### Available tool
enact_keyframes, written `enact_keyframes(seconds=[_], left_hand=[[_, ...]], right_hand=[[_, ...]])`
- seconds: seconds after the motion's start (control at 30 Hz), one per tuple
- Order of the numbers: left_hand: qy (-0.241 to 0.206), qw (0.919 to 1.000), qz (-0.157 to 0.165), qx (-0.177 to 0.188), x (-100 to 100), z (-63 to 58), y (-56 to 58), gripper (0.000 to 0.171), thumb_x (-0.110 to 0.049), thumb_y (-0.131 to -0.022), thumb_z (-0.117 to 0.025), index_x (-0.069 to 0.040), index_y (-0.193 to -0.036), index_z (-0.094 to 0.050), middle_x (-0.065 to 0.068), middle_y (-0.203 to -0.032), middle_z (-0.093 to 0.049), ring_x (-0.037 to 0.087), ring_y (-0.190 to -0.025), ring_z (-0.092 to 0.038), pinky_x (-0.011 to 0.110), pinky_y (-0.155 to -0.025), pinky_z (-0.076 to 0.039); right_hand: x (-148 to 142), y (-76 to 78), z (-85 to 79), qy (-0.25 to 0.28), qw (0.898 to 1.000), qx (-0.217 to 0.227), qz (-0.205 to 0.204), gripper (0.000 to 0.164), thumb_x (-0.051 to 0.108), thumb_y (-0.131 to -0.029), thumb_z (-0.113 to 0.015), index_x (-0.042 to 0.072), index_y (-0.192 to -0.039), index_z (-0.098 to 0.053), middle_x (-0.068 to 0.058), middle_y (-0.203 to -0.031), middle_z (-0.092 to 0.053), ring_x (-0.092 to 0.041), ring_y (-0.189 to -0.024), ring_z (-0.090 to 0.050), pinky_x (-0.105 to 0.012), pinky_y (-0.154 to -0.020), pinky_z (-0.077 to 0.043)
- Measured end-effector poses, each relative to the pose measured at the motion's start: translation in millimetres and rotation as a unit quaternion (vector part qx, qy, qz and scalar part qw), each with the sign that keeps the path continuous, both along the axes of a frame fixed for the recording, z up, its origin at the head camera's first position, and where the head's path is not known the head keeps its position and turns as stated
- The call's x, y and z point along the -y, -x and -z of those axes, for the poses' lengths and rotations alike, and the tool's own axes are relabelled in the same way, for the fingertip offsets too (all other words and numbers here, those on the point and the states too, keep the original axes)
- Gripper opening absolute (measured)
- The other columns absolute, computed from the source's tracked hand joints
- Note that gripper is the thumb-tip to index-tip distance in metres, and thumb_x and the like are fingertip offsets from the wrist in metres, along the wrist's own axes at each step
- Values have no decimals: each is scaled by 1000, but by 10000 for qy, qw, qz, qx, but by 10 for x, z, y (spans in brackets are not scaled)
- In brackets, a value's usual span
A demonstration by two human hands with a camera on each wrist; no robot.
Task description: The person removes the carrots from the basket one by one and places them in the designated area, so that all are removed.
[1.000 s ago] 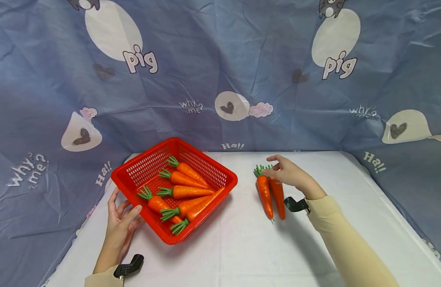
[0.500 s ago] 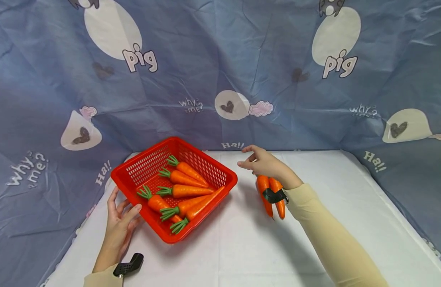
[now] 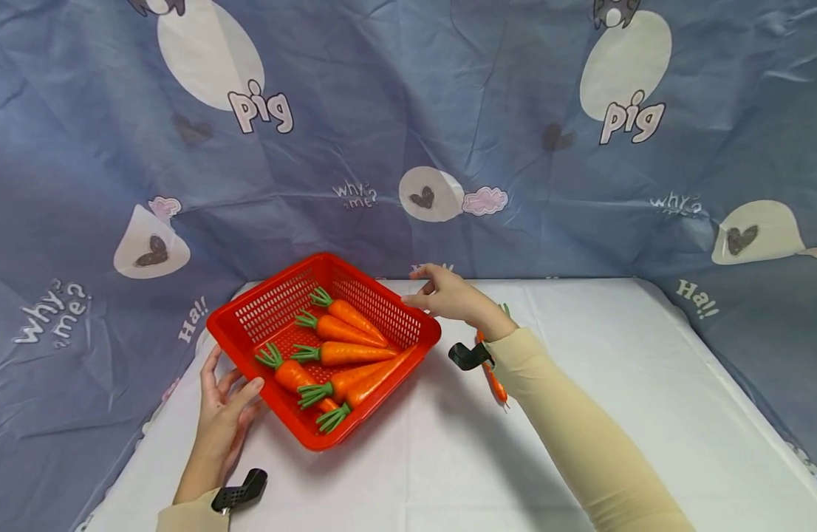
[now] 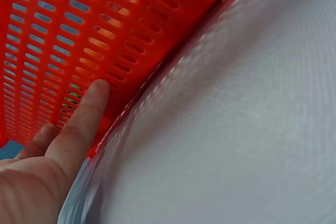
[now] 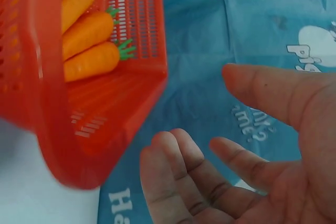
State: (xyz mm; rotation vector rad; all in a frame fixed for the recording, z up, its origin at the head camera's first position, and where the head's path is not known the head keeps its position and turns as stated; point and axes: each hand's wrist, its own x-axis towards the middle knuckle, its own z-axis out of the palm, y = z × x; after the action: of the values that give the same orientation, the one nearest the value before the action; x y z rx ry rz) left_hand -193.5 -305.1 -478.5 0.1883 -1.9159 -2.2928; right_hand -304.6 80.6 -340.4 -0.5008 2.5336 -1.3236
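A red perforated plastic basket (image 3: 365, 436) holds several orange carrots (image 3: 342, 353) with green stem tops. My left hand (image 3: 217, 425) is at the basket's left side. Its straight fingers (image 4: 79, 129) touch the slotted outer wall, and the thumb lies by the rim. Just beyond the basket's right corner is my right hand (image 3: 451, 295), holding nothing, thumb and fingers spread. In the right wrist view a gap separates that hand (image 5: 252, 161) from the basket rim (image 5: 79, 174). Under the right forearm a carrot (image 3: 496, 384) lies on the table, mostly hidden; green stems show behind the wrist.
A white cloth covers the table (image 3: 442, 473). A blue printed curtain (image 3: 408, 133) hangs along the back and both sides, close behind the basket. Black wrist cameras (image 3: 471, 356) sit on both wrists.
My right hand has moved left from above the two loose carrots to the basket's right corner, its forearm now covering most of them. The left hand and basket have stayed put.
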Motion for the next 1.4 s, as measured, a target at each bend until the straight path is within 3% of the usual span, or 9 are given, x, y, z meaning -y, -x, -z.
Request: enact_keyframes(seconds=[0.17, 0.5, 0.8, 0.93, 1.07, 1.17, 1.4], left_hand=[[19, 10000, 12, 15, -3, 14, -1, 92, -12, -105, -65, -47, -168, -8, -5, -142, -45, 4, -118, -63, 24, -85, -65], [25, 10000, -37, -34, -8, -9, -1, 92, -10, -105, -65, -47, -168, -8, -5, -143, -45, 4, -119, -64, 25, -85, -66], [17, 10000, -33, 30, -2, -6, -1, 92, -11, -105, -66, -49, -167, -9, -6, -143, -45, 6, -122, -60, 25, -85, -65], [58, 10000, -30, 42, -8, -9, -6, 91, -12, -105, -66, -49, -167, -9, -6, -142, -45, 7, -122, -61, 25, -86, -65], [89, 9999, -21, 98, -6, -11, -7, 92, -15, -105, -66, -50, -167, -8, -6, -143, -44, 7, -123, -60, 25, -86, -65], [101, 9998, -11, 179, 2, -17, -5, 93, -16, -105, -67, -51, -167, -7, -8, -143, -44, 7, -124, -59, 25, -86, -65], [129, 9997, 7, 209, 13, -22, -8, 94, -17, -105, -68, -52, -167, -6, -7, -145, -44, 6, -122, -61, 26, -87, -65]], right_hand=[[165, 55, 12, 96, 9998, 134, -114, 57, 25, -101, -75, 3, -149, -52, -11, -100, -67, -33, -95, -69, -29, -80, -61], [472, 142, 11, -165, 9984, 176, -520, 62, 29, -100, -76, 3, -150, -53, -13, -112, -68, -25, -96, -62, -26, -79, -50], [653, 204, 72, -509, 9951, 138, -842, 56, 30, -100, -76, 4, -146, -58, -17, -139, -68, -28, -123, -67, -42, -111, -53], [720, 229, 124, -570, 9934, 223, -965, 52, 27, -99, -77, 3, -143, -61, -20, -154, -58, -27, -122, -63, -42, -115, -51], [777, 247, 192, -640, 9915, 348, -1075, 51, 25, -98, -78, 3, -142, -62, -19, -148, -61, -22, -114, -59, -33, -108, -50], [810, 250, 229, -730, 9899, 447, -1132, 53, 25, -98, -78, 2, -143, -61, -16, -132, -69, -20, -113, -61, -32, -105, -50], [938, 254, 289, -994, 9852, 483, -1313, 53, 24, -98, -79, 3, -144, -63, -16, -143, -64, -22, -117, -60, -36, -109, -50]])
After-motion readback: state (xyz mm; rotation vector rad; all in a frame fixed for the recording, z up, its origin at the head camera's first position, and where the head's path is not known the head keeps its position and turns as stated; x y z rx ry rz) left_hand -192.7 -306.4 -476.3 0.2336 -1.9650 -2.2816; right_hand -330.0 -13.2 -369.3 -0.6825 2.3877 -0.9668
